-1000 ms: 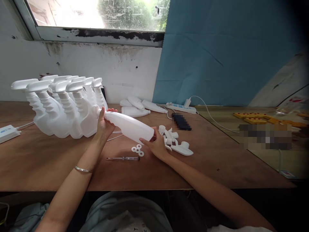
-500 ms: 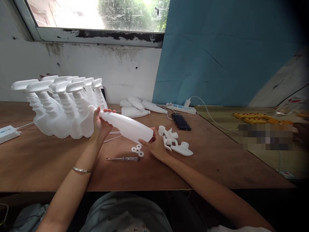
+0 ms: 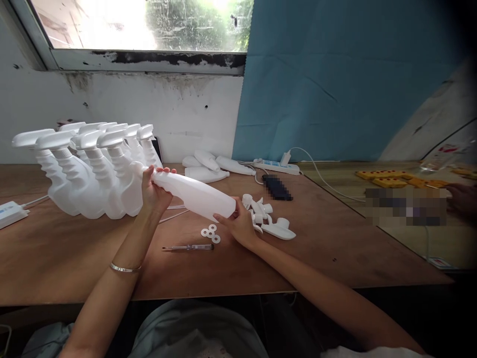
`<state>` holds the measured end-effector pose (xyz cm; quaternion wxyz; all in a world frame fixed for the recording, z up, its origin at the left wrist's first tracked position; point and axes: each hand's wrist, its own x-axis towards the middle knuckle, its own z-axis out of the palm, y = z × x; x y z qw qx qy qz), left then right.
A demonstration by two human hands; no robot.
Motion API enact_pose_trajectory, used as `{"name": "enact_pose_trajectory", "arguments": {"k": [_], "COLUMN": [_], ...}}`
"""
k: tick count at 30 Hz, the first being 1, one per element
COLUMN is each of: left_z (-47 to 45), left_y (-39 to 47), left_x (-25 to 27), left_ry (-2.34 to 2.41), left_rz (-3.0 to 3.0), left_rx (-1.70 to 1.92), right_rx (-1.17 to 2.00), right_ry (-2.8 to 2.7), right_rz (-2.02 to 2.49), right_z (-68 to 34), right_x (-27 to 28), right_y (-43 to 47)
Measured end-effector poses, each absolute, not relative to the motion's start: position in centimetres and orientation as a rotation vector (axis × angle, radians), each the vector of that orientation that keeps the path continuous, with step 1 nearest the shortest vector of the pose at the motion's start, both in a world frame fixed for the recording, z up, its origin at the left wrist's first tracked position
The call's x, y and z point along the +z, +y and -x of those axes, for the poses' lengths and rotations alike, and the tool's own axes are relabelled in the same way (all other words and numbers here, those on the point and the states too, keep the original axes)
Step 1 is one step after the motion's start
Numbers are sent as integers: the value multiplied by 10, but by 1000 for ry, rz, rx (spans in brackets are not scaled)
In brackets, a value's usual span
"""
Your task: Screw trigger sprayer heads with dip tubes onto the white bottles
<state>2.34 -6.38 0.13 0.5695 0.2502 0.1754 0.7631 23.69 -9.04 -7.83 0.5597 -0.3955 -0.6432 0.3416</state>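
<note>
A white spray bottle (image 3: pixel 196 193) lies tilted in the air between my hands, its base towards the right. My left hand (image 3: pixel 155 191) is wrapped round its neck end, where a white trigger head partly shows past my fingers. At the base, my right hand (image 3: pixel 238 221) grips with thumb and fingers. Below the bottle, several white ring washers (image 3: pixel 211 233) and a clear-handled screwdriver (image 3: pixel 188 247) rest on the table. Loose white trigger heads (image 3: pixel 278 228) lie just right of my right hand.
Finished-looking spray bottles (image 3: pixel 99 174) stand grouped at the left. Headless white bottles (image 3: pixel 206 174) lie at the back, near a power strip (image 3: pixel 278 166) and a dark phone (image 3: pixel 278 187). Yellow parts (image 3: pixel 395 178) and another person's hand (image 3: pixel 462 199) are at the far right.
The view has shifted slightly. Both hands keep the same hold on the spray bottle, with hardly any movement. The other person's hand at the far right has come a little further into view.
</note>
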Motion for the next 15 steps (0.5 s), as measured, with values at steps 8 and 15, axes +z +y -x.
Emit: {"name": "enact_pose_trajectory", "arguments": {"k": [8,15], "left_z": [-26,-19], "left_y": [-75,-89], "left_x": [24,57], "left_ry": [497,554], "left_rz": [-786,-958], "left_rx": [1793,1856], "right_rx": [930,972], "right_ry": [-1450,-1435], "right_rz": [799,762], "right_z": [-236,-237], "right_x": [-77,-74], "right_y": [-90,-91]}}
